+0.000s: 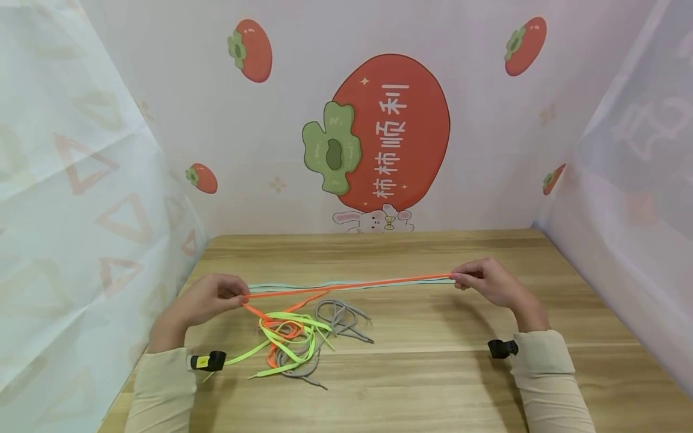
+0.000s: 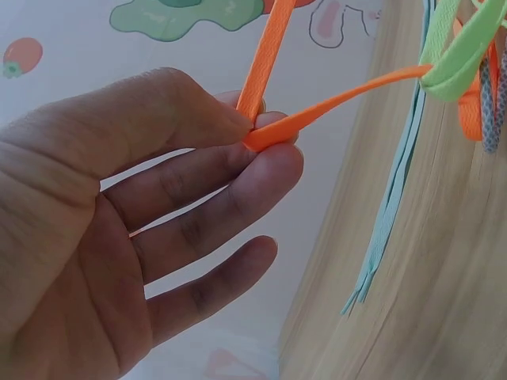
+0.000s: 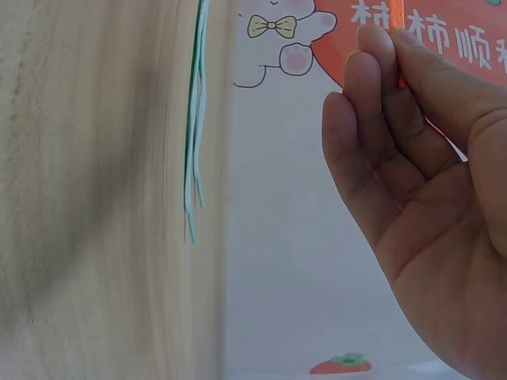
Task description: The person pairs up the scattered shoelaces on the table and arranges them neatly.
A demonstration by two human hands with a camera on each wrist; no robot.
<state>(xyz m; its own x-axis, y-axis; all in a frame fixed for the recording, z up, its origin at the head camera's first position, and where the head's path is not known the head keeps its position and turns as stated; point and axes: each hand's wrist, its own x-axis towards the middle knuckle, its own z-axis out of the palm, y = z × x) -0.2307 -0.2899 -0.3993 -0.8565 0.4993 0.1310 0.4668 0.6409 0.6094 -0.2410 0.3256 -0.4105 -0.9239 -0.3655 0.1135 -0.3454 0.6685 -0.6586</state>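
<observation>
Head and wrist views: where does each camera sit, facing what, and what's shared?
Head: on the head, facing forward and down at the table; left hand, right hand, sleeves show.
Left wrist: worn there, facing that hand, which pinches orange lace.
Right wrist: likewise, facing that hand, pinching it too.
Both wrist views share pale blue laces.

One inscription was legible: the white characters "柿柿顺利" (image 1: 389,141), on the large red persimmon (image 1: 425,132) printed on the backdrop (image 1: 482,150), upper centre of the head view, turned sideways and running bottom to top. The right wrist view showed it at upper right, the last character cut by the frame edge. A yellow label (image 1: 203,362) on the left wrist camera (image 1: 218,361), lower left of the head view, bore a mark too small to read.
</observation>
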